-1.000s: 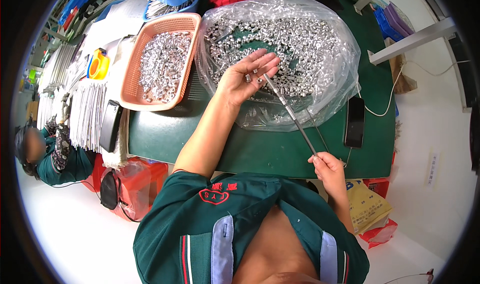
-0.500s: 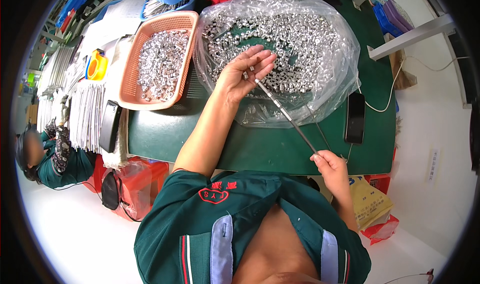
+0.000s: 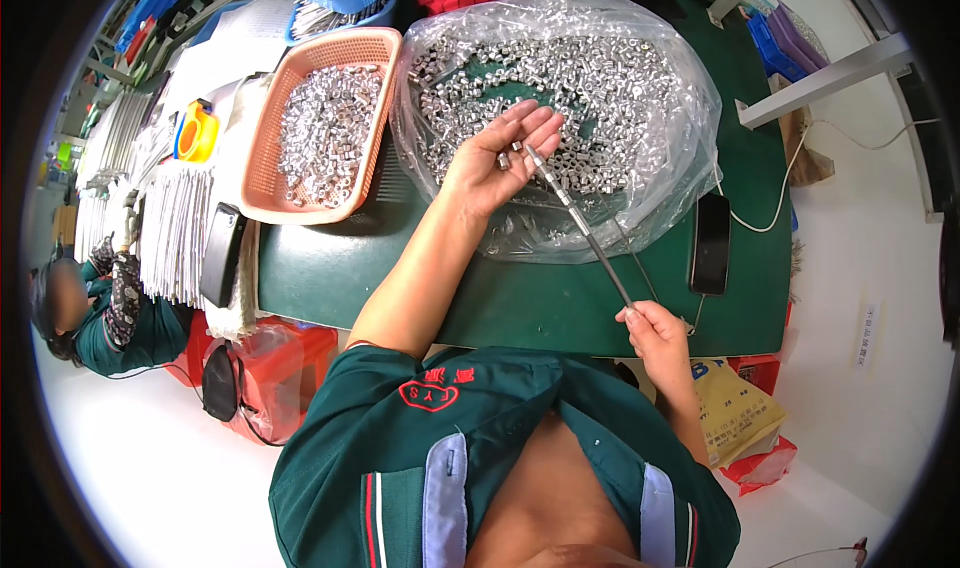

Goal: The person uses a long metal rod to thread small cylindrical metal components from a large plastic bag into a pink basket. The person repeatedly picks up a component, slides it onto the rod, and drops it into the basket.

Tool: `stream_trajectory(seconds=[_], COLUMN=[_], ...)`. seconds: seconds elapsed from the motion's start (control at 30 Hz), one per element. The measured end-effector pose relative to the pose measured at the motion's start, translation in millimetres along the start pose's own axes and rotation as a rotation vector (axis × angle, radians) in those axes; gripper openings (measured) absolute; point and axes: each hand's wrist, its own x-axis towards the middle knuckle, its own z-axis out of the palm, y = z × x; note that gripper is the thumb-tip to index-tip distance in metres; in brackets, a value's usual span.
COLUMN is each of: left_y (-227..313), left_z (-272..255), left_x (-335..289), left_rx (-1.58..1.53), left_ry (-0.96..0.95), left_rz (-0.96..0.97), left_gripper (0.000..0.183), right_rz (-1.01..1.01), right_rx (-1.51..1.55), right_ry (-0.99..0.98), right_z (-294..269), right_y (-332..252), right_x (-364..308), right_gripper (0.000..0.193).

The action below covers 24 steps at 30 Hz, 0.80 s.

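Observation:
My right hand pinches the lower end of a thin dark metal rod, which slants up and left over the table. Silvery sleeves sit around the rod's upper part. My left hand is turned palm up over the plastic bag, fingers loosely bent, cradling a few small metal sleeves. The rod's upper tip reaches its fingers; whether they touch is hard to tell. Beneath lies a clear plastic bag, spread wide, with many loose silvery metal sleeves on it.
An orange basket of similar metal pieces stands left of the bag. A phone lies at the right, a black case-like object at the left. Bundled white rods, a yellow tape dispenser and a co-worker are further left.
My left hand has shifted slightly right and down in the picture. The rod has turned a little steeper, while my right hand keeps its pinch on the lower end.

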Motion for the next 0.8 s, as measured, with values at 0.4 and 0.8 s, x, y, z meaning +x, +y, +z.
stream_trajectory(seconds=[0.4,0.8], left_y=[-8,-11], left_z=[1,5], left_x=[-1,-2], left_rx=[0.009,-0.053], left_ry=[-0.003,0.033], left_rz=[-0.003,-0.082], left_gripper=[0.038,0.028], right_rz=[-0.057,0.111], right_rx=[-0.074,0.297], right_ry=[0.043,-0.175], right_z=[7,10], right_y=[2,14], right_x=[6,13], right_gripper=[0.015,0.020])
